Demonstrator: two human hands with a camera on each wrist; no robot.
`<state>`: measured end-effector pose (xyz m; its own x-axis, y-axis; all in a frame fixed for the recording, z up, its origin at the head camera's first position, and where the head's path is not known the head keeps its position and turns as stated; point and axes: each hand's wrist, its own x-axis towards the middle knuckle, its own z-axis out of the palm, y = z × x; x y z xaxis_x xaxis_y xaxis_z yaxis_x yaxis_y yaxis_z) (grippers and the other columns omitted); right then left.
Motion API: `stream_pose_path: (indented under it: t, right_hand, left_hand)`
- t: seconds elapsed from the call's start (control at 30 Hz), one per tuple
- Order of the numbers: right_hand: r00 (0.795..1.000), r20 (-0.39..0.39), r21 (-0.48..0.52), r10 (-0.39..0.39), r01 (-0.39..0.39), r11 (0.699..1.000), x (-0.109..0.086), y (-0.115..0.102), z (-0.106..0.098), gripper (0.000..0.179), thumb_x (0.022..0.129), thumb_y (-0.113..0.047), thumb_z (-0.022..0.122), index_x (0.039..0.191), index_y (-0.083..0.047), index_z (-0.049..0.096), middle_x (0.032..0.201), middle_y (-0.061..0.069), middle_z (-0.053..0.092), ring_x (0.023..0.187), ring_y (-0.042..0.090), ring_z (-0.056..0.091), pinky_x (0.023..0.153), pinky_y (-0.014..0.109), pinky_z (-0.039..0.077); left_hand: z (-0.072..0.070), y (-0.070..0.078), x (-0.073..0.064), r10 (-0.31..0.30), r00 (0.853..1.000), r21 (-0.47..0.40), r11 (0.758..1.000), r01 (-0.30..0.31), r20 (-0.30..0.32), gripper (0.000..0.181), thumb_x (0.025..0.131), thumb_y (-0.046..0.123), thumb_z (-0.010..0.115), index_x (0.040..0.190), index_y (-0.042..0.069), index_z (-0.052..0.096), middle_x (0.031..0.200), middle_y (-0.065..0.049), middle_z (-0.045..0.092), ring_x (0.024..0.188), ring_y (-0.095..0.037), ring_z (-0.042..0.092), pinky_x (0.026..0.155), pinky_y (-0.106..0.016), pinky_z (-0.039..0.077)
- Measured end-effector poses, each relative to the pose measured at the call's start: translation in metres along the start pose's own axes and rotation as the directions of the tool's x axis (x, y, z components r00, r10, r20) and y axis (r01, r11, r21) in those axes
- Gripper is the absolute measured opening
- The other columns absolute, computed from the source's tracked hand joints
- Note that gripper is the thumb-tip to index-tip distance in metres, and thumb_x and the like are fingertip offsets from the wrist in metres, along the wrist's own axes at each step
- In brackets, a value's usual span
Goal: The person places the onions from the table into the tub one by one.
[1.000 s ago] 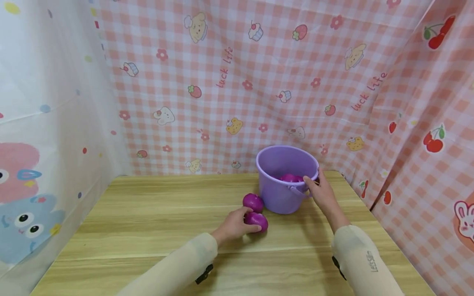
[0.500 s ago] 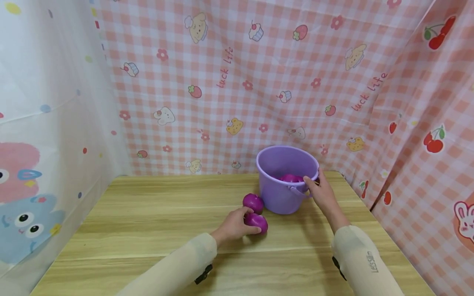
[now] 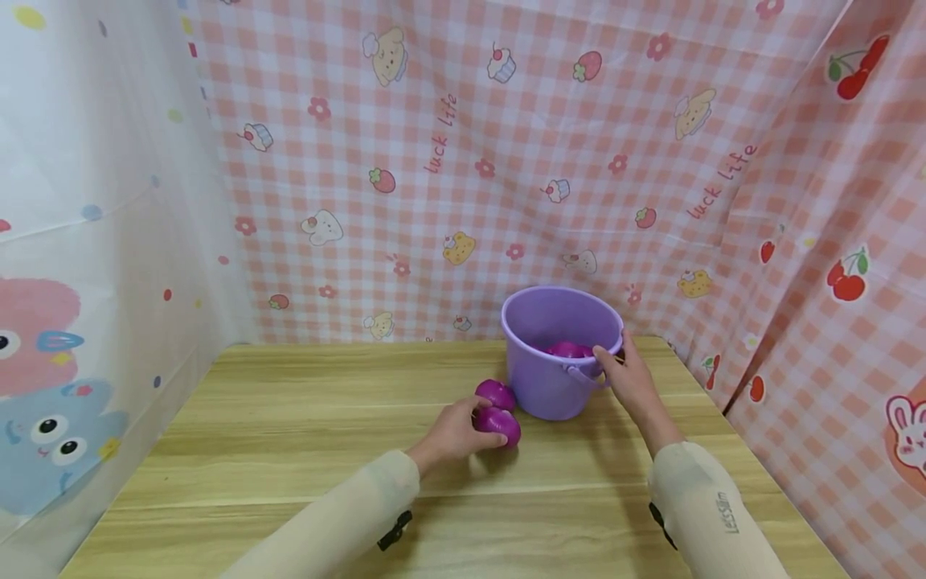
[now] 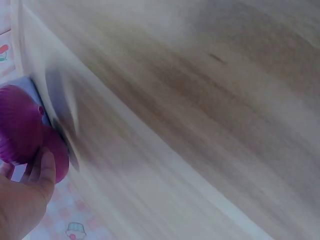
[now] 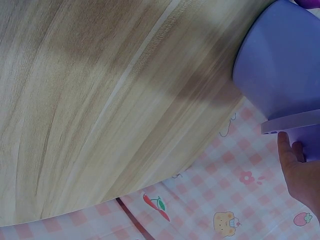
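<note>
My left hand [image 3: 450,434] grips a shiny purple red onion [image 3: 499,429] between thumb and fingers. Just behind it sits a second red onion [image 3: 495,393], close against the lilac bucket [image 3: 538,386]. From the left wrist, the held onion [image 4: 20,125] partly covers the other one [image 4: 60,157]. My right hand [image 3: 633,382] holds the bucket's right rim, thumb over the edge, near the handle. More red onions [image 3: 567,350] lie inside the bucket, partly hidden by its wall. The right wrist view shows the bucket's side [image 5: 285,60] and the fingers at its rim.
The wooden table [image 3: 289,450] stretches to the left and front of the bucket. A pink checked cloth [image 3: 405,201] hangs behind the table and along the right side. A white patterned curtain [image 3: 123,201] hangs on the left.
My left hand has shifted slightly away from me and upward with the red onion in its grip. The right hand and the bucket have stayed put.
</note>
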<state>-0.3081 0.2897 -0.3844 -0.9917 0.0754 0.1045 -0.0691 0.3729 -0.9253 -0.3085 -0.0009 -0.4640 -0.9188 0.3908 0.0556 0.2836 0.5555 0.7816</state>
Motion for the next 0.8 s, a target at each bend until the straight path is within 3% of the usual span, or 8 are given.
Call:
stream_pose_path:
  t: [0.5, 0.8]
  right_hand:
    - [1.000, 0.006, -0.006, -0.001, 0.001, 1.000, 0.002, 0.004, 0.000, 0.079, 0.105, -0.033, 0.046, 0.158, -0.010, -0.007, 0.158, 0.030, 0.021, 0.144, 0.041, 0.026, 0.113, 0.052, 0.032]
    - [1.000, -0.008, 0.001, -0.016, 0.016, 1.000, 0.001, 0.004, 0.001, 0.079, 0.104, -0.036, 0.047, 0.159, -0.007, -0.002, 0.155, 0.031, 0.025, 0.142, 0.043, 0.029, 0.112, 0.053, 0.035]
  left_hand:
    - [-0.011, 0.005, 0.004, -0.027, 0.999, -0.084, 0.996, 0.025, -0.026, 0.062, 0.081, 0.031, 0.083, 0.131, 0.005, 0.056, 0.126, -0.016, 0.061, 0.114, -0.029, 0.060, 0.097, -0.043, 0.051]
    - [-0.020, 0.009, 0.008, -0.012, 0.997, -0.096, 0.995, 0.006, -0.071, 0.060, 0.081, 0.030, 0.083, 0.129, 0.005, 0.057, 0.123, -0.015, 0.063, 0.110, -0.028, 0.062, 0.093, -0.041, 0.054]
